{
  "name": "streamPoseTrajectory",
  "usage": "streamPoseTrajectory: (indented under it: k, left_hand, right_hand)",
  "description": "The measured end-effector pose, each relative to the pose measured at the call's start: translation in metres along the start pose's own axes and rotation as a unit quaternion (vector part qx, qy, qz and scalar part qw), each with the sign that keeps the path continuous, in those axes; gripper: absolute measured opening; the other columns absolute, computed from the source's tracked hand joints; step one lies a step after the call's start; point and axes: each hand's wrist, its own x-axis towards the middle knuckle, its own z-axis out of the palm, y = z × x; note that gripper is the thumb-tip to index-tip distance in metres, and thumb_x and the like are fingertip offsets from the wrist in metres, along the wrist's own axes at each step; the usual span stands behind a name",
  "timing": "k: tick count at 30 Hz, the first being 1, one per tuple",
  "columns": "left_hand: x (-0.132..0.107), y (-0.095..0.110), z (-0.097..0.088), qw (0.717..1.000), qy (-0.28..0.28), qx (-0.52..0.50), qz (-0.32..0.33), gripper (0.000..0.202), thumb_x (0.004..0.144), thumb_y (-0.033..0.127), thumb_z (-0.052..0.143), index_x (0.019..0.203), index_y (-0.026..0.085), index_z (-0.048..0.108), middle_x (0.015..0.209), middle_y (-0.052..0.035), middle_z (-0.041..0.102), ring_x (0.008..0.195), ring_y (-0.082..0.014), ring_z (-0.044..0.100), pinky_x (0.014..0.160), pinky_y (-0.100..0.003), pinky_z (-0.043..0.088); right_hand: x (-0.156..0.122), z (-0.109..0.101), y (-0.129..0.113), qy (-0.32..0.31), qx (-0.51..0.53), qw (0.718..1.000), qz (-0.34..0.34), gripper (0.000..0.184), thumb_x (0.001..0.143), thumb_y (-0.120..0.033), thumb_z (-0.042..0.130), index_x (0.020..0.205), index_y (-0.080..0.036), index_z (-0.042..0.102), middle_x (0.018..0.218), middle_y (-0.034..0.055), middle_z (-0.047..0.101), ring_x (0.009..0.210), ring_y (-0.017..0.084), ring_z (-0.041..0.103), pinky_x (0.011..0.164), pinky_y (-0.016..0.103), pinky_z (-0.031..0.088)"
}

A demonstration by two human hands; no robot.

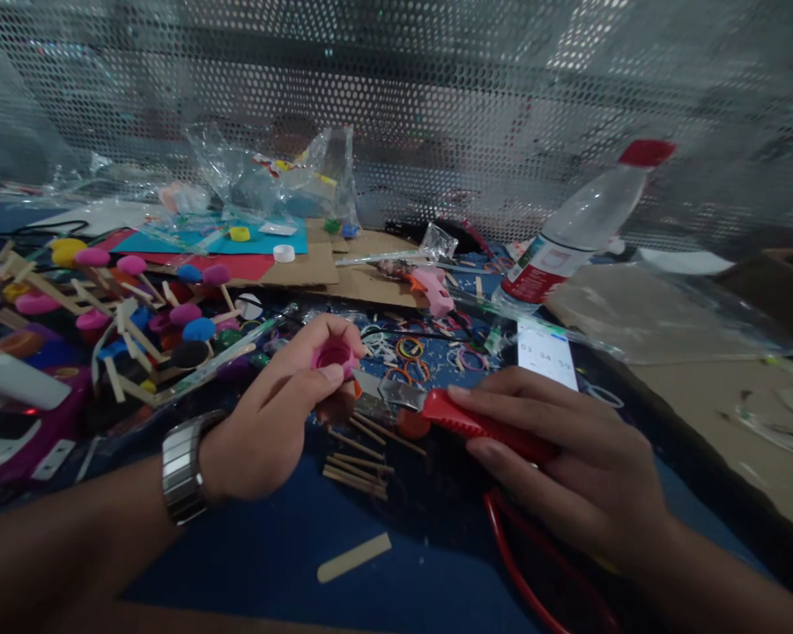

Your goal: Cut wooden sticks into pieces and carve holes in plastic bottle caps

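Note:
My left hand [277, 414], with a metal watch on its wrist, pinches a pink bottle cap [334, 354] whose hollow side faces me. In my right hand [568, 458] is a red utility knife [469, 417], its blade out and pointing left. The blade's tip is close to the cap's right edge; whether it touches I cannot tell. Below the hands lie several thin wooden sticks [357, 475] and a short piece of craft stick [355, 557]. A red-handled tool [522, 572] rests under my right hand, partly hidden.
Sticks with coloured caps [185, 314] crowd the left, beside a purple and white device [23, 431]. Rubber bands [410, 350] lie beyond the hands. A tilted bottle [568, 233] and a phone [547, 352] are at right. Cardboard [370, 282] and a perforated metal panel [396, 88] stand behind.

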Motion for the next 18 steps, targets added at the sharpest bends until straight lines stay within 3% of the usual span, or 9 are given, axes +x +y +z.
streamPoseTrajectory:
  k: [7,18]
  left_hand:
    - [-0.0013,0.002,0.0019,1.0,0.0,0.011,-0.012,0.007,0.096,0.022,0.04,0.097,0.022,0.047,0.079,0.0027,0.041,0.063,-0.0107,0.039,0.059,-0.024,0.037]
    - [-0.0018,-0.0036,-0.0021,0.995,0.009,0.094,0.038,0.011,0.096,0.018,0.04,0.1,0.024,0.048,0.085,0.0017,0.042,0.068,-0.012,0.039,0.061,-0.025,0.04]
  right_hand:
    - [-0.0008,-0.0014,0.0,-0.009,-0.001,1.0,-0.004,0.035,0.091,-0.019,0.063,0.125,-0.029,0.068,0.093,0.0054,0.069,0.074,0.017,0.068,0.061,0.028,0.057]
    - [0.0005,-0.0004,-0.0007,-0.008,-0.032,0.999,-0.007,0.031,0.092,-0.018,0.062,0.121,-0.024,0.071,0.091,0.0053,0.07,0.072,0.015,0.068,0.061,0.025,0.057]
